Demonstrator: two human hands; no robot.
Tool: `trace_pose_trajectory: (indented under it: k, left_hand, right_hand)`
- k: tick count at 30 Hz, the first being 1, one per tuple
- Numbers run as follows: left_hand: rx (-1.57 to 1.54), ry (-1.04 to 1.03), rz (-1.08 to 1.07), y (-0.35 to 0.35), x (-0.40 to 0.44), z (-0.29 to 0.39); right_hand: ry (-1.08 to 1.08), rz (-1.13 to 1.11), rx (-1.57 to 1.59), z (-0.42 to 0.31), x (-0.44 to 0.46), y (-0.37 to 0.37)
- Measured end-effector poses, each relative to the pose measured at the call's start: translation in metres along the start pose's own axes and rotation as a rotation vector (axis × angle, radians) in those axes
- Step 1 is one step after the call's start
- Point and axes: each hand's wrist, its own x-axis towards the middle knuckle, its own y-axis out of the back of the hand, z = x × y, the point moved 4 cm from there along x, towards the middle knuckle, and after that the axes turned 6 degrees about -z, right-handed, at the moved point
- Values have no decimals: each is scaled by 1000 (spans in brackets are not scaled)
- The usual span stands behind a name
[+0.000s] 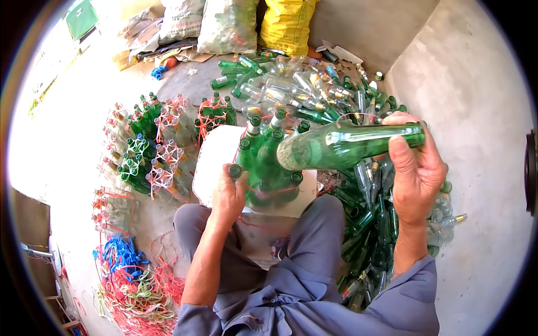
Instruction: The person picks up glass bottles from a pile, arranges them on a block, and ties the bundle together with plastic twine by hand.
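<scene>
My right hand [417,179] is closed round the neck of a green glass bottle [347,145], held nearly level with its base pointing left. That base is close to a cluster of upright green bottles [263,159] on a white seat-like block [216,151] between my knees. My left hand [228,196] wraps round the neck of a green bottle [235,171] at the cluster's near left edge. Red string [242,134] runs about the cluster. The lower part of the left-hand bottle is hidden behind my fingers.
Loose green and clear bottles [291,84] are heaped ahead and to my right, against a wall [471,168]. Tied bottle bundles [148,145] stand at left, above a tangle of coloured string [137,297]. Full sacks [230,25] line the back.
</scene>
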Motion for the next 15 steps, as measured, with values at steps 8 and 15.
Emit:
trace_pose_trajectory:
  k: [8,15]
  left_hand:
    - [-54,32,20,-2,-1,-2]
    - [-97,62,-7,-2,-1,0]
  right_hand:
    - [-132,-122,-35,21,1,-45]
    - [30,-236,-225,51,1,-76]
